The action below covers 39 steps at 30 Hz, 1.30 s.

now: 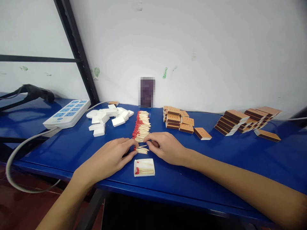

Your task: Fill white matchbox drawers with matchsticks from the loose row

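Observation:
A long pile of red-headed matches lies in front of me, heads to the left. Just nearer is a small loose group of matches. My left hand rests on the table with thumb and index finger closed about the red heads of that group. My right hand is at the stick ends, its fingers curled and its fingertips touching matches at the near end of the pile. Closer to me sits a white matchbox tray with several matches lying along its front side and one loose red head inside.
Several white inner trays are heaped at left, beside a power strip. Brown matchbox sleeves lie right of the pile, with stacked matchboxes farther right. A blurred dark object leans on the wall. The blue table ends close to me.

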Each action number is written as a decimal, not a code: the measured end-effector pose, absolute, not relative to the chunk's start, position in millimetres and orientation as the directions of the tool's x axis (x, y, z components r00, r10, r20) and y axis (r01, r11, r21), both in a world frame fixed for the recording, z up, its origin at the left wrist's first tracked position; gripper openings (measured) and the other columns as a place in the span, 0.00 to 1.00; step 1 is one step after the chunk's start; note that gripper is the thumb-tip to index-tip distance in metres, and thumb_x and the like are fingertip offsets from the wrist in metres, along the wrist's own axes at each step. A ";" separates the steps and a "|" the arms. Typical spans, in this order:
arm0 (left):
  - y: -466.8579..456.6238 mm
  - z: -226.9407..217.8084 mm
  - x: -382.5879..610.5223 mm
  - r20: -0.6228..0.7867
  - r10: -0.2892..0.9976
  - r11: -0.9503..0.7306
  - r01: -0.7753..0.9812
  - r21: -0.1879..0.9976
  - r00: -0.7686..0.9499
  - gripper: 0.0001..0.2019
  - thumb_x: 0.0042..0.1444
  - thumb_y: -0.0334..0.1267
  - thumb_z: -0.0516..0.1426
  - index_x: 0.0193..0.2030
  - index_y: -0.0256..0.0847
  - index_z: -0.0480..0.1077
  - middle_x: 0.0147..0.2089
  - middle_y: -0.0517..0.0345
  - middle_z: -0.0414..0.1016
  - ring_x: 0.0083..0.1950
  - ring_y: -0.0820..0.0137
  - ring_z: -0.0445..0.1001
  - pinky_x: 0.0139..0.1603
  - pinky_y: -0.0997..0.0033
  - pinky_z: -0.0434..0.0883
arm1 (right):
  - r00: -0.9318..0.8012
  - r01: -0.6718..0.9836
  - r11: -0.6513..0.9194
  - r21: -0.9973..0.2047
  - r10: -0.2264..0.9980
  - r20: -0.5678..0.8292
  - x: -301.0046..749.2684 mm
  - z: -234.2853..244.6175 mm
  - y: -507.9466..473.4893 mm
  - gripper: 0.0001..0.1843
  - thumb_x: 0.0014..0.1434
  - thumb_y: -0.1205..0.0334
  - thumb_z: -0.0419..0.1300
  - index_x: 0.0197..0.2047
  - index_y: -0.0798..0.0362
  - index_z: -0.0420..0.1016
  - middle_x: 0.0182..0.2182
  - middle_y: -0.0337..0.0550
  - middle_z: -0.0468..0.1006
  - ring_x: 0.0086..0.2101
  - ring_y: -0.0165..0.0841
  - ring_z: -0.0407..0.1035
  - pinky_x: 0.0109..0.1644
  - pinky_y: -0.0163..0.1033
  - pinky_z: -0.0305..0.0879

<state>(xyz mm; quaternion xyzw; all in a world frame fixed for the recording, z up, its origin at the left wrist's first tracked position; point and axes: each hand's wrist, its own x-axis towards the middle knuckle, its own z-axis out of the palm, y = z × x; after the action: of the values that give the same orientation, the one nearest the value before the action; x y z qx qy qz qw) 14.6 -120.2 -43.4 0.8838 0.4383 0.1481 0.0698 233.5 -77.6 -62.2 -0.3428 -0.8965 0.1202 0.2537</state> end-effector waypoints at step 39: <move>-119.8 -48.0 12.9 0.196 0.834 -0.550 0.810 0.203 0.517 0.20 0.67 0.47 0.48 0.59 0.43 0.68 0.51 0.51 0.76 0.50 0.59 0.74 0.49 0.60 0.71 | -0.650 0.556 0.728 -0.401 0.681 0.337 234.5 -61.3 -76.8 0.14 0.58 0.72 0.54 0.41 0.54 0.80 0.25 0.38 0.74 0.24 0.26 0.61 0.30 0.33 0.53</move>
<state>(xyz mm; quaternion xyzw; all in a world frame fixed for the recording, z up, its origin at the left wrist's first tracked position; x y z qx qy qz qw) 12.9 -119.8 -48.0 0.8697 0.4725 0.1359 0.0429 234.5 -76.8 -61.3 -0.3442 -0.8985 0.1320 0.2382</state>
